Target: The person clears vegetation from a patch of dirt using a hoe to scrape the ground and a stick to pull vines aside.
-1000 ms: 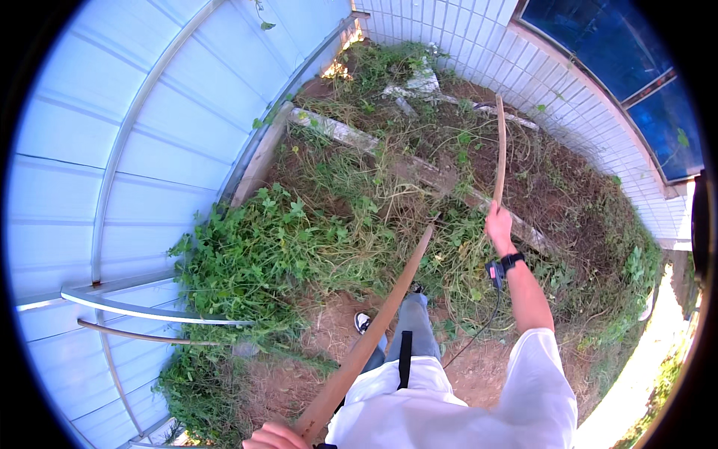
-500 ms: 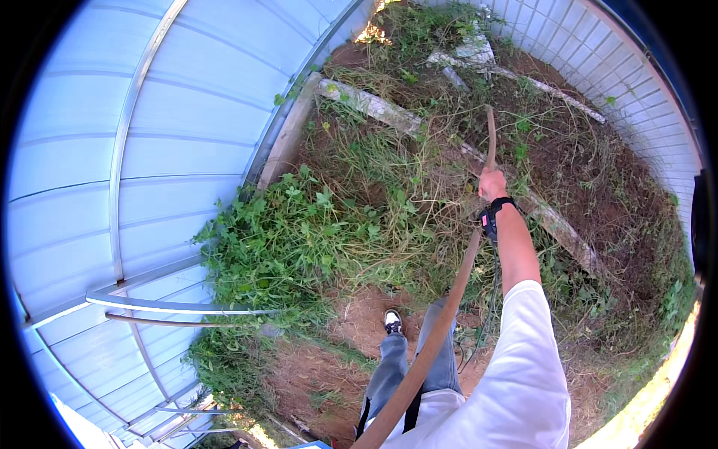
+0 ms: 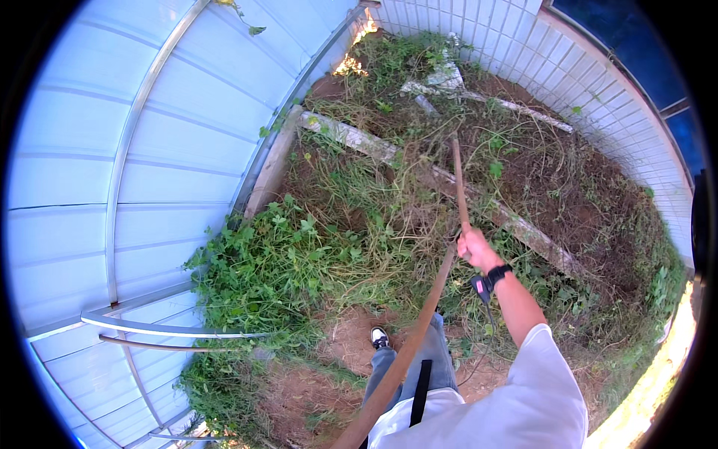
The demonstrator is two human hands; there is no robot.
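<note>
My right hand (image 3: 474, 246) is closed around a long wooden pole (image 3: 419, 329), the handle of a tool. The pole slants from the lower edge, past my legs, up into the tangle of weeds. Its far end lies among dry stems beyond a pale beam, and I cannot make out a tool head there. A black band with a small dark device (image 3: 486, 284) and a thin cable circles my right wrist. My left hand is out of the picture. Cut and matted weeds (image 3: 404, 224) lie around the pole, and a leafy green clump (image 3: 262, 262) grows to the left.
A pale beam (image 3: 523, 230) crosses the ground, meeting a concrete edge (image 3: 273, 165) at the left. Blue-white metal panels (image 3: 179, 127) rise on the left with a bent metal rail (image 3: 164, 327). A white tiled wall (image 3: 598, 112) closes the far right. Pale debris (image 3: 446, 75) lies at the back.
My right hand has drawn nearer to my body, still around the pole. The pole's far part has swung slightly left. The whole view has shifted, showing more of the far right wall.
</note>
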